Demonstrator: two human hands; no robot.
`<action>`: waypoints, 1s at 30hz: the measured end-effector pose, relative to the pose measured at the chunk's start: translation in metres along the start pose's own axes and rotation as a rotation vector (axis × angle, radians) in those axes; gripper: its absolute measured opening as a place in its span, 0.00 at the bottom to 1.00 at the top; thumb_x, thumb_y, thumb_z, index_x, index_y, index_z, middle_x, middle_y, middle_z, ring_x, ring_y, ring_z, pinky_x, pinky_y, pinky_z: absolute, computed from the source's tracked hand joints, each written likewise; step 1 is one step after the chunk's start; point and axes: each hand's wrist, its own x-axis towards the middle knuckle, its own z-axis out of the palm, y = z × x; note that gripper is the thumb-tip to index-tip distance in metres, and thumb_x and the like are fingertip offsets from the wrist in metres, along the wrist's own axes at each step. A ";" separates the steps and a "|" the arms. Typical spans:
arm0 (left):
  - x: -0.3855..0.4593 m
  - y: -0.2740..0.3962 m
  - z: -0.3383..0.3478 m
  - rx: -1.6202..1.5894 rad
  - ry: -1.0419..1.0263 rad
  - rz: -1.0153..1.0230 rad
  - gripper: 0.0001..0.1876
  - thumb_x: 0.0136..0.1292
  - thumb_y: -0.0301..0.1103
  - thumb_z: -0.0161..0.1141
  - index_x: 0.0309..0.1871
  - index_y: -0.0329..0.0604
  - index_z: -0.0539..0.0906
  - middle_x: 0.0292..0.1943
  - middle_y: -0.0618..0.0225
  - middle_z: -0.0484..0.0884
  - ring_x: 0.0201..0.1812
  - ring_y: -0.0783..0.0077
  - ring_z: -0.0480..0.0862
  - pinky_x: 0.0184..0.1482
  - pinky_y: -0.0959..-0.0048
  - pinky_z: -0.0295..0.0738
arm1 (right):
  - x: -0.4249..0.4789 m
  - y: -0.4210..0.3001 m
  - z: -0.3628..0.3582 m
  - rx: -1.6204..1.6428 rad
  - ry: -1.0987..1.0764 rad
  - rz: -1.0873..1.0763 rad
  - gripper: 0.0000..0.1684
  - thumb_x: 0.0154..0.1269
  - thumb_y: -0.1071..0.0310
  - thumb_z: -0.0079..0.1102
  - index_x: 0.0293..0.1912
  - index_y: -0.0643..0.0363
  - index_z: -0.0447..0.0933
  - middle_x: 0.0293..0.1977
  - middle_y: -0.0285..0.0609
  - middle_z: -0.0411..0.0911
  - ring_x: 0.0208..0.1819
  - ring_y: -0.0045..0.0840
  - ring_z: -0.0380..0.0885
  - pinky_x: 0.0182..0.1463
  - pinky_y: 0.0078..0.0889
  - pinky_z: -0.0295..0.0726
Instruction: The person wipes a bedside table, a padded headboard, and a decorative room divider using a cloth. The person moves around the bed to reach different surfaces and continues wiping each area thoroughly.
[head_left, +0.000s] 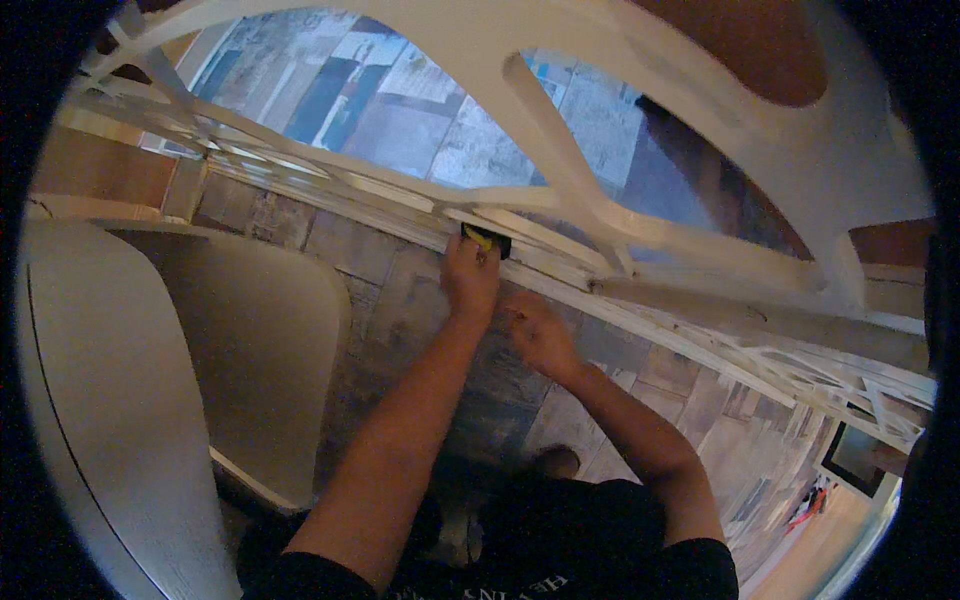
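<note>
My left hand (472, 277) reaches to the lower rail of a cream openwork partition (555, 169). Its fingers are closed around a small black-and-yellow object (501, 246), held against the rail. The fingers partly cover this object, so its exact kind is unclear. Just right of it and a little closer to me is my right hand (538, 334), its fingers curled above the floor, apart from the rail. Whether anything small sits between those fingers cannot be made out.
A pale curved chair back (262, 352) stands close on my left, beside a light tabletop (112, 390). Patchwork wood-look flooring (405, 300) continues beneath the partition. A dark-framed panel (853, 457) and red items (808, 510) are at far right.
</note>
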 end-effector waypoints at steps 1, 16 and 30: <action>-0.003 0.000 0.002 0.047 -0.063 0.042 0.12 0.55 0.35 0.69 0.36 0.36 0.81 0.38 0.50 0.80 0.38 0.45 0.81 0.39 0.54 0.77 | -0.002 0.004 -0.002 -0.047 -0.013 0.015 0.16 0.67 0.74 0.55 0.54 0.60 0.77 0.47 0.50 0.78 0.48 0.43 0.79 0.50 0.36 0.80; -0.061 0.059 0.010 -0.181 -0.477 0.091 0.09 0.59 0.32 0.64 0.34 0.34 0.81 0.37 0.50 0.80 0.39 0.44 0.81 0.40 0.53 0.77 | -0.052 0.018 -0.001 0.056 0.439 0.032 0.45 0.58 0.76 0.61 0.71 0.69 0.52 0.69 0.71 0.50 0.71 0.63 0.50 0.75 0.57 0.53; -0.004 -0.044 -0.048 -0.041 -0.237 -0.175 0.21 0.62 0.32 0.63 0.60 0.39 0.80 0.56 0.49 0.81 0.55 0.47 0.81 0.58 0.61 0.77 | -0.057 0.034 0.010 0.048 0.107 0.022 0.37 0.62 0.75 0.62 0.69 0.56 0.61 0.71 0.59 0.50 0.67 0.55 0.64 0.68 0.49 0.68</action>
